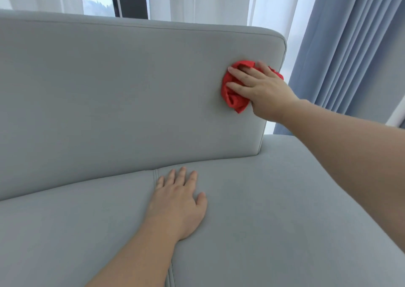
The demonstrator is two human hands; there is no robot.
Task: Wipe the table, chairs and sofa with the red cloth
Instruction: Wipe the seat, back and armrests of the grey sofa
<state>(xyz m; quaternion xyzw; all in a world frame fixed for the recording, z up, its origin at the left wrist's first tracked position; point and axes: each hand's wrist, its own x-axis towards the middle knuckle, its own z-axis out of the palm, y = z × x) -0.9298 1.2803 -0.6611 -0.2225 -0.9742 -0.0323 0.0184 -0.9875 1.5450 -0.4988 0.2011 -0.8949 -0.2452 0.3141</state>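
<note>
Left hand (177, 201): lay palm-down on the sofa seat (285, 210), just right of the seam (155, 174). Its fingers (182, 175) were straight and released, holding nothing. Judged a sound brace for the lean; best kept planted.

Backrest (131, 94): a wide stretch of pale grey upholstery ran leftward from the cloth. Long overlapping passes, level with the piped top edge, would likely cover it without gaps.

Right hand (265, 89): pressed the cloth to the backrest near its right edge. The fingers were spread fairly straight over the cloth, not clenched round it. Even, flat-handed pressure should stop the cloth slipping out mid-stroke.

Red cloth (232, 96): bright red, soft and crumpled into a bunch. It was pinned between hand and backrest, with folds showing left of the fingers and a loose corner hanging below. Flattening it would probably give more contact.

Curtain (350, 45): blue-grey, pleated, hung behind the sofa's right end, apart from the cloth.
</note>
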